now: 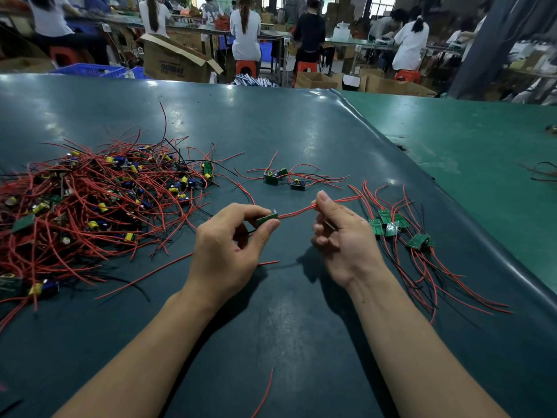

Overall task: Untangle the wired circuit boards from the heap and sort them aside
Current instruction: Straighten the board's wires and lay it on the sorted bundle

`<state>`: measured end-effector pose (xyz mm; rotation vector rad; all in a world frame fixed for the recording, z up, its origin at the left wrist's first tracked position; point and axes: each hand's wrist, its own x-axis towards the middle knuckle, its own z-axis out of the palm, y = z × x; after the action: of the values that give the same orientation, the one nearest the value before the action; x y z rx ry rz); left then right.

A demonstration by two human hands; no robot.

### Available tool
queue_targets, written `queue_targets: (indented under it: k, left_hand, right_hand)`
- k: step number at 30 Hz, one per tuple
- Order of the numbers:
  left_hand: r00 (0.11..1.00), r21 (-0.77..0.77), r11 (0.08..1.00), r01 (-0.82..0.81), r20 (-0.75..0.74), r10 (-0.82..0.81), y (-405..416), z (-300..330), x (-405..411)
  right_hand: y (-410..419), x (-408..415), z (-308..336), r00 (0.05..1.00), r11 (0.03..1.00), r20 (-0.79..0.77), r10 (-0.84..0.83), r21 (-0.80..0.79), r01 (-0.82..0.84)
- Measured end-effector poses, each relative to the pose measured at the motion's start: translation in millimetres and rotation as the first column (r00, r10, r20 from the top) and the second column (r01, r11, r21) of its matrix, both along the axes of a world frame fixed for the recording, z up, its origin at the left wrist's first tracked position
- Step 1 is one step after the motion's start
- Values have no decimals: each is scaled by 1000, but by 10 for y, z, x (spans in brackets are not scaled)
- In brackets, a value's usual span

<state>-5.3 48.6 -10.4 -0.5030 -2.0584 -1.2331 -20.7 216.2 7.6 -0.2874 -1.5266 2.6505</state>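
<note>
Board (267,219) pinched in left hand (229,245), its wire (297,211) in right hand (340,236).

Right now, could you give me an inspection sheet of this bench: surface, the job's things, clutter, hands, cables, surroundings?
Surface: dark mat, scuffed, beside a green mat.
Job's things: heap at left; sorted boards at right; two boards apart in the middle.
Clutter: loose red wire near the front edge.
Hands: left hand pinches a board; right hand pinches its red wire.
Cables: red and black leads trail from every board.
Surroundings: seated workers, cartons, stools.
</note>
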Motion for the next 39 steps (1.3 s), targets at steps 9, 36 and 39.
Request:
queue_targets:
  k: [9, 36, 39]
  left_hand:
    - [1000, -24, 1000, 14, 27, -13, -27, -10, -3]
    - [999, -27, 1000, -1, 48, 2, -53, -57, -56]
    - [999, -24, 1000, 4, 54, -3, -50, -57, -52]
  right_hand:
    - [37, 2, 16, 975, 957, 48, 219, -204, -205]
    - [148, -116, -35, 964, 942, 119, -238, -212, 259]
    - [172, -98, -14, 987, 923, 136, -84, -363, 128]
